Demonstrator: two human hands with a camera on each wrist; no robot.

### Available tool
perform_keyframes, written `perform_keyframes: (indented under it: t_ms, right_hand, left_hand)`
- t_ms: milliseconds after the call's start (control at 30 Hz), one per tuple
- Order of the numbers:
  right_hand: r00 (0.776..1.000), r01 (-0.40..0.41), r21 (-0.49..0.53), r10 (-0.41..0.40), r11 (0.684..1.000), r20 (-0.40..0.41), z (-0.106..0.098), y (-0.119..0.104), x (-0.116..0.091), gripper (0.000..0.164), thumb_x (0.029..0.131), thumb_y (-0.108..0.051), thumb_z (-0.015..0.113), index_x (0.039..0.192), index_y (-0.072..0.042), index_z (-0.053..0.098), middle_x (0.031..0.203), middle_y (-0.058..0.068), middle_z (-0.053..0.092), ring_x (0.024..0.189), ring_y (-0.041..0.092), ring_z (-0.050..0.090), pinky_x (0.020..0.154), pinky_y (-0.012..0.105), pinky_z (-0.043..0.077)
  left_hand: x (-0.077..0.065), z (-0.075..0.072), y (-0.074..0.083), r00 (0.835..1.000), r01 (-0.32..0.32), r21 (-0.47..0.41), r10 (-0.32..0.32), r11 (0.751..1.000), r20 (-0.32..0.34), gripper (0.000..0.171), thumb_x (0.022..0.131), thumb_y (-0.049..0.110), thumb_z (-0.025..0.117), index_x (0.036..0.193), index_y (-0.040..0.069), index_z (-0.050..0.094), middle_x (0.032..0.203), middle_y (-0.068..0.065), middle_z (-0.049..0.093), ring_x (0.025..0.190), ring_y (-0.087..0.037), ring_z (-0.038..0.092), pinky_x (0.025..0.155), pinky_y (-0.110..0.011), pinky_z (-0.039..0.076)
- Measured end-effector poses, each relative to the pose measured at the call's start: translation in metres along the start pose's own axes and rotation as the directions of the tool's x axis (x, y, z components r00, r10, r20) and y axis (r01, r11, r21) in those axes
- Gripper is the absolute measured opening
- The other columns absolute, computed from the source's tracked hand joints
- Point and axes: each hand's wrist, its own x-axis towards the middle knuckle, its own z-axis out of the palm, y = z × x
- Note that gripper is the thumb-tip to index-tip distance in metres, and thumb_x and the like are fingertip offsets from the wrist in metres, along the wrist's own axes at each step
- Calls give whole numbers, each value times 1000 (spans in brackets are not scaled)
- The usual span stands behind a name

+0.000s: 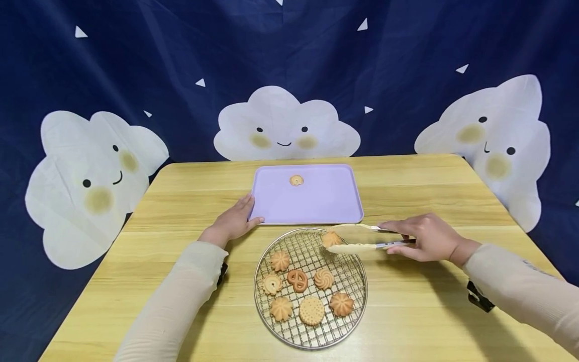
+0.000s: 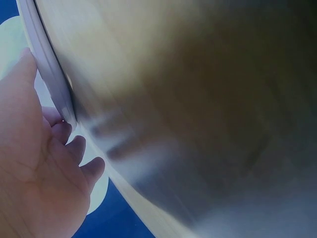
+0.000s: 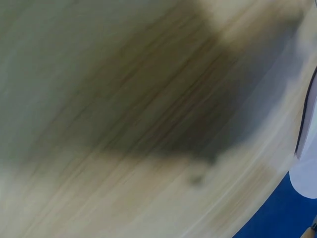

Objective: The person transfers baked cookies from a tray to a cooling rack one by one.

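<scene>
Both hands show in the head view. My left hand [image 1: 231,221] grips the front left corner of a lilac tray [image 1: 312,201], its thumb on the front edge and its fingers along the left side. One round cookie [image 1: 296,180] lies near the tray's back edge. My right hand [image 1: 427,239] holds metal tongs [image 1: 355,248] with cream-coloured tips. Between those tips sits a ridged cookie [image 1: 331,239], at the upper right of a round wire rack [image 1: 312,347]. The right wrist view shows mostly table and shadow, with at most a fingertip at its lower right corner.
More cookies lie on the rack: a pretzel-shaped cookie [image 1: 297,280], a swirled cookie [image 1: 323,278], a dotted round cookie [image 1: 311,310] and several others. The wooden table [image 1: 181,201] ends at a dark blue curtain [image 1: 190,40] with cloud faces. The rack stands just in front of the tray.
</scene>
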Motion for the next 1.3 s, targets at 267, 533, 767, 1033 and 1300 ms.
perform_keyframes:
  t_ms: [267, 533, 767, 1033, 1300]
  right_hand:
    - [998, 50, 27, -51, 998, 37, -10, -4, -7, 50, 86, -51, 65, 116, -11, 68, 87, -3, 72, 54, -11, 39, 46, 14, 40]
    - [993, 73, 75, -80, 994, 85, -18, -6, -11, 49, 81, -46, 74, 113, -10, 70, 94, 0, 73, 56, -10, 43, 48, 13, 43]
    - [986, 126, 99, -136, 987, 98, -24, -10, -11, 49, 80, -43, 75, 115, -10, 68, 96, -1, 72, 62, -4, 57, 52, 17, 50]
    - [973, 201, 96, -210, 975, 94, -27, -9, -13, 50, 82, -45, 73, 115, -8, 68, 100, 0, 72, 66, 2, 63, 53, 19, 51]
    - [962, 247, 77, -254, 966, 102, -28, -9, -13, 51, 81, -47, 73, 114, -8, 69, 99, 0, 72, 72, 9, 68, 55, 22, 54]
  left_hand:
    - [0, -1, 1, 1000, 12, -13, -12, 1000, 3, 79, 99, 49, 41, 150, -4, 12, 157, -18, 7, 142, -36, 12, 114, -47, 16]
    - [0, 0, 1, 1000, 13, -13, -13, 1000, 4, 79, 99, 50, 41, 150, -4, 12, 157, -17, 7, 142, -36, 12, 114, -47, 16]
    - [1, 1, -1, 1000, 10, -8, -10, 1000, 1, 80, 99, 50, 40, 150, -4, 12, 157, -17, 7, 142, -35, 11, 115, -46, 15]
    - [2, 2, -2, 1000, 2, -10, -2, 1000, 0, 80, 99, 51, 40, 150, -4, 12, 157, -18, 7, 142, -34, 10, 115, -45, 14]
    - [1, 2, -2, 1000, 4, -10, -4, 1000, 1, 80, 99, 51, 40, 150, -4, 12, 157, -18, 7, 143, -34, 10, 115, -45, 14]
